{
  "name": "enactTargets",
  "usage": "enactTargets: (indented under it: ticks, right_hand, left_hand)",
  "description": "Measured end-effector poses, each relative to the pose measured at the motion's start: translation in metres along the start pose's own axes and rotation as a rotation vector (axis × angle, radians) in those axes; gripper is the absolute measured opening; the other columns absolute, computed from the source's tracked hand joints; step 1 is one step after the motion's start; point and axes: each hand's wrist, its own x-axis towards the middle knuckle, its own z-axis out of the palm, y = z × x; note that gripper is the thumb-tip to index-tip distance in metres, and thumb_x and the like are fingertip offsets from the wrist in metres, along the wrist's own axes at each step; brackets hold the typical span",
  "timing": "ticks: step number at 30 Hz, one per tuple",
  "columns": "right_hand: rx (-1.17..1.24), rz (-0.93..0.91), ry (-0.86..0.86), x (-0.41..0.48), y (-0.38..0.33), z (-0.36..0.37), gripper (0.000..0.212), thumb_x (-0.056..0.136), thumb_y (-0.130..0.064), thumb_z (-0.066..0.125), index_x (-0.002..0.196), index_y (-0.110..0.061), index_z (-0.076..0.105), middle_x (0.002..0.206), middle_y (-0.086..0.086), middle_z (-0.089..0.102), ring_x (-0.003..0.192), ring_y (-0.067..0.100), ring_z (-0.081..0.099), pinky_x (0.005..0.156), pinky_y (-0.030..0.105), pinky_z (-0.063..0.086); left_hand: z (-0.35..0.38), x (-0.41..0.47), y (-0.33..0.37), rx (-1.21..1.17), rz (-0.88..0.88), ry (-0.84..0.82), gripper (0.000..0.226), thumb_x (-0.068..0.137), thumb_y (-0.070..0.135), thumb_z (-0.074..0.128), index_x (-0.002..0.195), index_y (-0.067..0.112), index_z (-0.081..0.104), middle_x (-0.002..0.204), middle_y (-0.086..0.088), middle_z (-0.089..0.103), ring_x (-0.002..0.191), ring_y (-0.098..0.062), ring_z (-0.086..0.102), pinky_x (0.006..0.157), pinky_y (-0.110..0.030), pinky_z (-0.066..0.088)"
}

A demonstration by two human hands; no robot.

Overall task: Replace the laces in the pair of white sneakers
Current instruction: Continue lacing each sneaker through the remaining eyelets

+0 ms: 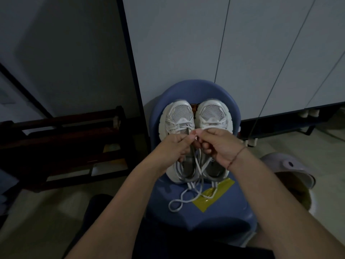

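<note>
Pale flooring (298,146) is seen beneath a blue moulded-plastic chair (237,208), which is set against smooth white cabinet doors (177,43). A dark wooden rack (65,131) is placed to the left. A glossy yellow tape patch (224,186) is stuck on the seat. Two white mesh-toed shoes, the left sneaker (180,113) and the right sneaker (212,111), are laid side by side on the seat, toes toward the doors. A white lace (183,200) is pinched by the left hand (170,146) and the right hand (218,144), held close together over the tongues. Its loose lengths are trailed past the heels and looped on the seat, partly over the tape. A thin red cord (237,156) is worn on the right wrist.
</note>
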Motion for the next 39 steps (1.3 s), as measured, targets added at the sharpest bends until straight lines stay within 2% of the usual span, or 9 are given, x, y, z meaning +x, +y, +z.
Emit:
enactTargets:
  ticks: [6, 9, 13, 19, 25, 29, 34, 36, 39]
  right_hand:
    - [0.256, -0.035, 0.221, 0.014, -0.009, -0.025, 0.024, 0.098, -0.012, 0.046, 0.082, -0.005, 0.062, 0.060, 0.000, 0.048, 0.040, 0.001, 0.041, 0.039, 0.012, 0.034]
    - [0.012, 0.028, 0.053, 0.013, 0.004, -0.015, 0.015, 0.093, -0.015, 0.054, 0.088, -0.007, 0.066, 0.067, 0.003, 0.053, 0.053, 0.007, 0.046, 0.047, 0.016, 0.039]
    - [-0.022, 0.023, -0.121, 0.009, 0.018, 0.000, 0.027, 0.076, -0.025, 0.065, 0.093, -0.004, 0.070, 0.085, 0.016, 0.057, 0.072, 0.022, 0.048, 0.064, 0.027, 0.041]
    - [0.036, 0.048, -0.074, 0.011, 0.014, -0.001, 0.015, 0.090, -0.013, 0.058, 0.085, -0.004, 0.068, 0.054, -0.001, 0.049, 0.050, 0.005, 0.041, 0.047, 0.013, 0.038]
    - [-0.276, -0.124, 0.191, 0.016, 0.012, -0.018, 0.021, 0.089, -0.012, 0.063, 0.069, -0.006, 0.066, 0.044, -0.007, 0.057, 0.040, 0.001, 0.046, 0.042, 0.012, 0.039]
    - [-0.370, -0.097, 0.151, 0.020, 0.012, -0.028, 0.008, 0.087, -0.005, 0.064, 0.088, -0.001, 0.070, 0.063, 0.004, 0.065, 0.046, 0.003, 0.056, 0.050, 0.013, 0.047]
    - [-0.768, -0.209, 0.099, 0.023, 0.010, -0.033, 0.014, 0.086, -0.009, 0.066, 0.084, 0.004, 0.070, 0.070, 0.016, 0.064, 0.065, 0.014, 0.057, 0.057, 0.012, 0.042]
    - [-0.894, -0.281, 0.110, 0.025, 0.009, -0.031, 0.021, 0.085, -0.014, 0.068, 0.077, 0.006, 0.069, 0.069, 0.017, 0.063, 0.067, 0.017, 0.054, 0.055, 0.016, 0.039]
    - [-0.864, -0.328, 0.161, 0.038, 0.007, -0.027, 0.019, 0.084, -0.013, 0.068, 0.081, 0.005, 0.070, 0.082, 0.010, 0.072, 0.073, 0.014, 0.064, 0.068, 0.020, 0.048]
  left_hand:
    - [-0.009, 0.002, -0.002, 0.050, -0.020, 0.055, 0.034, 0.107, 0.017, 0.035, 0.091, 0.009, 0.064, 0.057, 0.002, 0.043, 0.045, -0.003, 0.036, 0.051, -0.017, 0.035]
    - [-0.006, 0.004, -0.003, 0.034, -0.027, 0.045, 0.032, 0.106, 0.016, 0.036, 0.094, 0.005, 0.063, 0.065, -0.002, 0.067, 0.044, -0.005, 0.048, 0.052, -0.016, 0.041]
    - [-0.003, 0.003, -0.002, 0.053, -0.057, 0.019, 0.035, 0.106, 0.022, 0.038, 0.089, 0.010, 0.066, 0.062, -0.002, 0.072, 0.048, -0.008, 0.060, 0.053, -0.017, 0.043]
    - [0.000, 0.005, -0.004, 0.039, -0.099, 0.050, 0.046, 0.103, 0.035, 0.044, 0.081, 0.003, 0.069, 0.062, -0.006, 0.071, 0.049, -0.011, 0.063, 0.050, -0.015, 0.044]
    - [0.012, 0.007, -0.013, -0.008, -0.214, 0.098, 0.044, 0.104, 0.040, 0.038, 0.103, 0.004, 0.064, 0.078, -0.014, 0.074, 0.056, -0.013, 0.066, 0.057, -0.019, 0.046]
    - [0.018, 0.007, -0.012, -0.031, -0.159, 0.117, 0.021, 0.106, 0.031, 0.037, 0.096, 0.026, 0.055, 0.080, -0.011, 0.073, 0.064, -0.015, 0.067, 0.057, -0.017, 0.047]
    - [0.016, 0.015, -0.012, -0.170, -0.142, 0.142, 0.020, 0.105, 0.026, 0.041, 0.117, 0.019, 0.056, 0.080, -0.008, 0.070, 0.066, -0.016, 0.067, 0.065, -0.025, 0.052]
    - [0.018, 0.016, -0.011, -0.176, -0.146, 0.154, 0.020, 0.105, 0.026, 0.041, 0.112, 0.016, 0.057, 0.087, -0.010, 0.069, 0.067, -0.016, 0.065, 0.065, -0.025, 0.052]
    - [0.021, 0.017, -0.007, -0.145, -0.152, 0.186, 0.026, 0.105, 0.025, 0.042, 0.090, 0.012, 0.059, 0.089, -0.012, 0.064, 0.071, -0.018, 0.063, 0.067, -0.026, 0.053]
